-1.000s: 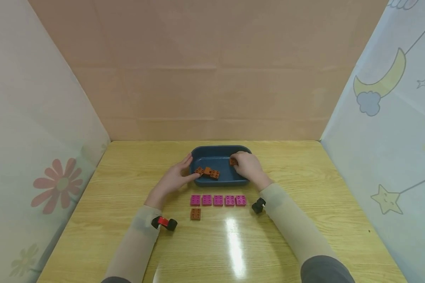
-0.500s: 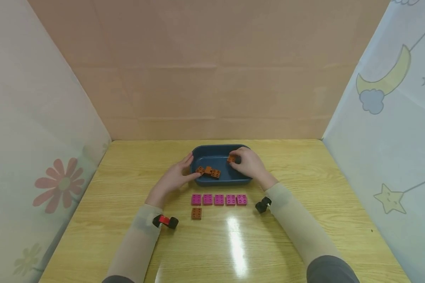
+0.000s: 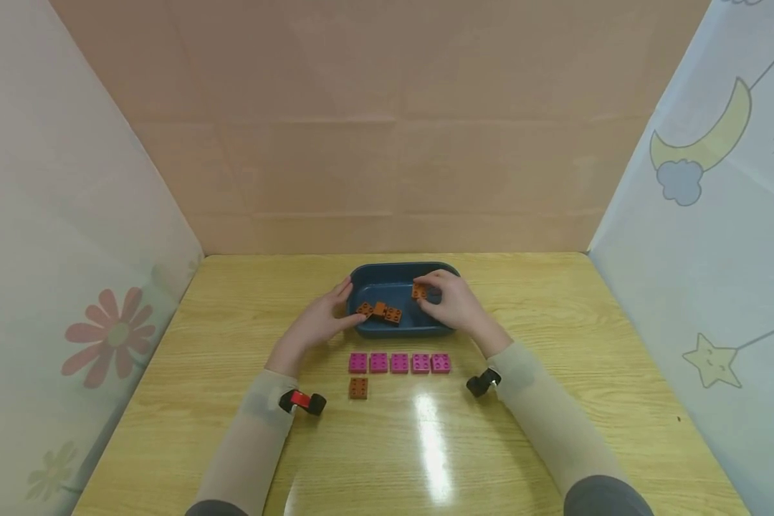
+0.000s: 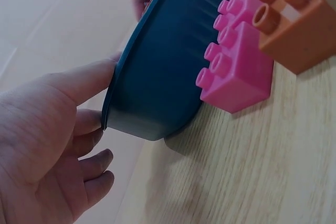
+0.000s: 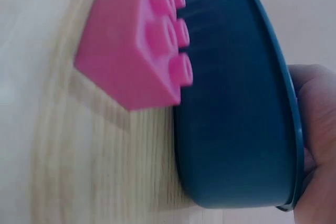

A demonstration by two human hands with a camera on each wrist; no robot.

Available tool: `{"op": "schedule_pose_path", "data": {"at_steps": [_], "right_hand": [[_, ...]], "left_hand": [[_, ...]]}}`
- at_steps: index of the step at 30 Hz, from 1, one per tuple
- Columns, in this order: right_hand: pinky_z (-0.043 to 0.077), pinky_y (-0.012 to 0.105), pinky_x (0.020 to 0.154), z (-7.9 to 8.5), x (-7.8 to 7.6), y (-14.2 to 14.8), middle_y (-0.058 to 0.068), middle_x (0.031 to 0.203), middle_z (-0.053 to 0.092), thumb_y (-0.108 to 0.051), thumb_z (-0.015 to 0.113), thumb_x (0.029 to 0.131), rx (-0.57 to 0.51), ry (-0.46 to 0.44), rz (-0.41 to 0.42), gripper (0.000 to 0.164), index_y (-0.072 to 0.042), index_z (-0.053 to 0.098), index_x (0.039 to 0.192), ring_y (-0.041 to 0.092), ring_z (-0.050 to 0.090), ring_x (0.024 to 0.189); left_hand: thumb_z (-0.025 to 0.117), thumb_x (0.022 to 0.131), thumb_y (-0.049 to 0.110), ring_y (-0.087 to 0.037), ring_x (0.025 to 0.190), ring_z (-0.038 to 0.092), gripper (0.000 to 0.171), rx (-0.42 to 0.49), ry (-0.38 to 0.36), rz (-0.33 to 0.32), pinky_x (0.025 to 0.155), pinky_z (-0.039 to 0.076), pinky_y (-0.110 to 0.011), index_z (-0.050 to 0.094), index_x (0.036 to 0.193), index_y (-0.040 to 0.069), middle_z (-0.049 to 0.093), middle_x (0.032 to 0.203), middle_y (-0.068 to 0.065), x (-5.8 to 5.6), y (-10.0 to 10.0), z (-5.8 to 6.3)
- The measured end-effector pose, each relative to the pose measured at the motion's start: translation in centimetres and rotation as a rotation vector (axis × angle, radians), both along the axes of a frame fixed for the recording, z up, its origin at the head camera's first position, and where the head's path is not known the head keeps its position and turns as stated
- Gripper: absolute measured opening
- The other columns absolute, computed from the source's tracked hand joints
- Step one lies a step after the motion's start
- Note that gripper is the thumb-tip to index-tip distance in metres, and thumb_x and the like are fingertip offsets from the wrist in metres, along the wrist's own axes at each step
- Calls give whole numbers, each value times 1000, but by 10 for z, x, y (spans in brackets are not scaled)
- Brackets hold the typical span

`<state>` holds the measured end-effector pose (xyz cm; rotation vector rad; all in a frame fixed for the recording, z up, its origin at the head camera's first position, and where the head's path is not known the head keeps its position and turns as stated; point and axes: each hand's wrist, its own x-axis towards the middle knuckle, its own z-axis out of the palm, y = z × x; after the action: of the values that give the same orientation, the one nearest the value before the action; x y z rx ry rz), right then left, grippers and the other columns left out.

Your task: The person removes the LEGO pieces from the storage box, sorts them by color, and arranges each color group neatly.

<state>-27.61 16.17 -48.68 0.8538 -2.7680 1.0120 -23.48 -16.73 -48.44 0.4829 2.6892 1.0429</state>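
Note:
A dark blue plastic bin [image 3: 403, 332] stands toward the back of the table. My left hand [image 3: 317, 320] grips its left end, thumb over the near rim and fingers along the outside; the left wrist view shows this hand [image 4: 58, 129] at the bin's corner. Inside the bin's right part, my right hand [image 3: 453, 299] pinches an orange toy brick [image 3: 419, 290] between thumb and fingers. Several other orange bricks [image 3: 393, 315] lie in the bin's near left part, by my left thumb. In the right wrist view the bin wall [image 5: 236, 103] hides the right fingertips.
Several pink toy bricks [image 3: 399, 363] form a row in front of the bin. One orange-brown brick [image 3: 357, 388] lies before the row's left end. A brown backdrop [image 3: 387, 143] and patterned side panels [image 3: 696, 287] surround the wooden table [image 3: 522, 287].
My right hand has shifted slightly left within the bin, and more of the orange brick shows between its fingers. My left hand keeps its place on the bin.

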Motion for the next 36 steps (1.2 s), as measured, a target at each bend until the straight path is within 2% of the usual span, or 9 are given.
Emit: {"op": "schedule_pose_path", "data": {"at_steps": [7,12,19,24,32,34,36], "right_hand": [[60,45,99,4,17,-5,6,129,66,-11,78,97,-89,-46,-5,45,-5,70,140,27,66,117],[61,44,96,8,32,-7,7,129,67,-10,78,95,-136,4,5,45,-8,71,139,28,69,113],[62,46,94,5,49,-5,8,124,68,-5,83,92,-240,24,33,45,-6,73,136,28,72,110],[62,50,92,1,55,-3,7,125,69,-5,84,91,-276,51,28,46,-6,73,136,28,71,109],[62,54,90,4,59,-2,6,126,70,-5,85,91,-315,42,31,45,-10,74,134,28,71,107],[62,55,88,3,59,-3,7,125,71,-4,85,91,-319,47,36,44,-9,75,134,28,71,104],[63,54,87,4,60,-4,7,126,71,-4,85,91,-320,47,38,44,-8,75,134,27,71,103]], "left_hand": [[70,101,56,-36,160,25,96,14,4,-20,126,29,-54,24,170,7,12,179,2,-2,0,-1],[71,101,55,-35,160,23,95,22,6,-17,127,27,-54,25,170,8,12,179,3,-3,0,-2],[70,100,58,-36,159,26,96,35,5,-20,126,30,-54,25,170,9,12,179,3,-2,-1,-4],[70,100,59,-35,160,23,96,39,1,-19,127,27,-55,25,170,9,11,179,4,-2,-2,-4],[69,101,59,-36,161,22,97,37,7,-15,127,27,-56,25,170,9,12,179,2,-1,-3,-4],[69,100,60,-35,160,23,97,34,4,-15,125,31,-54,24,170,10,12,179,3,-1,-2,-4],[69,100,60,-35,160,24,96,40,-4,-9,118,41,-52,24,170,11,11,179,4,-1,-2,-4]]}}
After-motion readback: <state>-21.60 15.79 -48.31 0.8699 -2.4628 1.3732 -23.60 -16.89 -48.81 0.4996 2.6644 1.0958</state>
